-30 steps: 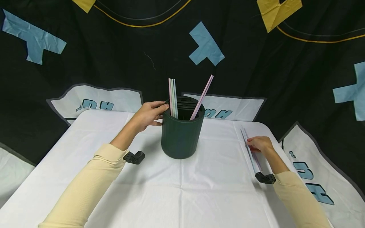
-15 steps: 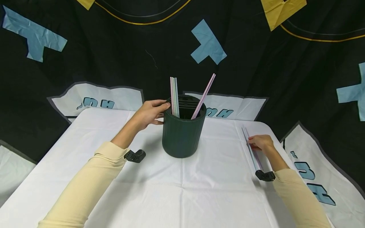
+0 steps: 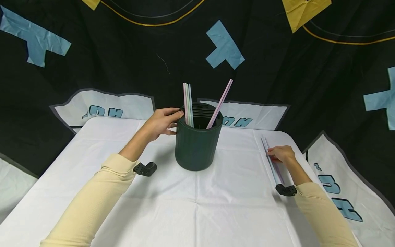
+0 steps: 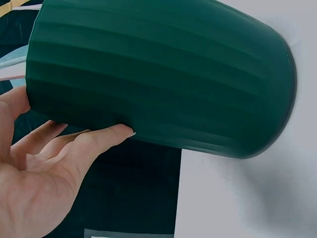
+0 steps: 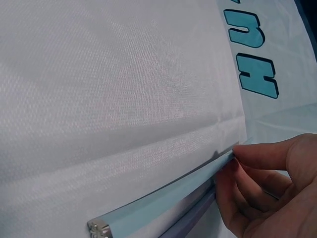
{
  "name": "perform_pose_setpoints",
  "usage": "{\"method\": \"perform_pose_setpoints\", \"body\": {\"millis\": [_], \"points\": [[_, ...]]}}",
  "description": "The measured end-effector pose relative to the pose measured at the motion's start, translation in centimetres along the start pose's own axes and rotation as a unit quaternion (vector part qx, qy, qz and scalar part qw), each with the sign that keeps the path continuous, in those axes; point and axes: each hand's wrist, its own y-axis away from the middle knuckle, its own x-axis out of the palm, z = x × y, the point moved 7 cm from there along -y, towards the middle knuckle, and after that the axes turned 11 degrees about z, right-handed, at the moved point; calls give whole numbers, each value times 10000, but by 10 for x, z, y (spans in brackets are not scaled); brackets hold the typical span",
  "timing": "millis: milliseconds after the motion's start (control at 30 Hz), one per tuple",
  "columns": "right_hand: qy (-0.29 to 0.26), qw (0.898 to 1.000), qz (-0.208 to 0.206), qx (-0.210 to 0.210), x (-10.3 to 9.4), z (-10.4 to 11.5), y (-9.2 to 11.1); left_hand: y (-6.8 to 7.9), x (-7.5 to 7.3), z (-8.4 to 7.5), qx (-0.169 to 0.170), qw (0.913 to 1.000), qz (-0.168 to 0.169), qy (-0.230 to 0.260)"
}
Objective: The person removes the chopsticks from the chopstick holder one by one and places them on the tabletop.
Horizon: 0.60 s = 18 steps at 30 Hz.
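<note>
A dark green utensil holder (image 3: 197, 147) stands upright on the white-covered table, with a slotted black top at its back. Pastel chopsticks stand in it: several upright (image 3: 187, 104) at the left, a leaning pink pair (image 3: 219, 104) at the right. My left hand (image 3: 163, 121) holds the holder's left side at the rim; in the left wrist view one fingertip (image 4: 121, 131) touches the ribbed wall. At the table's right, my right hand (image 3: 282, 154) pinches a light blue chopstick (image 5: 168, 193) with a silver patterned end. A lilac chopstick (image 5: 193, 213) lies beside it, partly hidden.
The white tablecloth (image 3: 154, 212) shows fold creases and drops over the edge at the right, where blue printed letters (image 5: 257, 75) show. Behind the table hangs a black cloth (image 3: 129, 61) with light blue and yellow shapes.
The view has shifted very slightly. Both hands stay almost where they were, the left at the holder and the right at the chopsticks.
</note>
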Motion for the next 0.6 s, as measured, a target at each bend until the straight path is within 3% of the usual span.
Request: {"method": "perform_pose_setpoints", "body": {"millis": [300,600], "points": [[353,9992,-188,13,-5,1,-1,1,-1,0,-13,10000,-14,29],[16,9999,-107,43,-8,3,-2,0,0,0,-7,10000,4,-14]]}}
